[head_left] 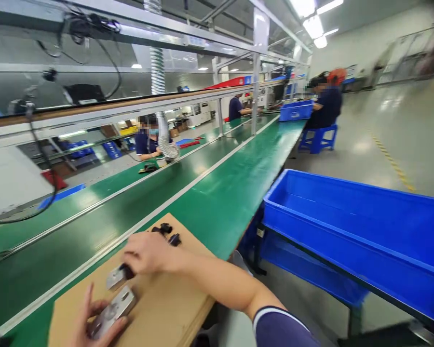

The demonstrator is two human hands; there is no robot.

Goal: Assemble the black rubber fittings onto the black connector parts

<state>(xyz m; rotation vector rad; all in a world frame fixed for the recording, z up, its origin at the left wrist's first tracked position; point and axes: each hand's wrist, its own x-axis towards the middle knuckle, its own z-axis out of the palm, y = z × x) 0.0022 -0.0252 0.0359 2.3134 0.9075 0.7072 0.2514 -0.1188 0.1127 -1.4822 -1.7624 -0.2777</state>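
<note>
Grasping a silver metal block [116, 308] in the left hand [81, 328], lower left of the frame, over a brown board [166, 299]. Curling the right hand [150, 253] at a black fitting [128, 271] beside a second block [115, 278], just above; too blurred to tell whether gripped.

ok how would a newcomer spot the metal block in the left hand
Find the tan board on the green worktop. Toward its near-left corner, the left hand holds the silvery metal block. Unlike the other block just beyond, by the right hand, it lies between thumb and fingers.
</note>
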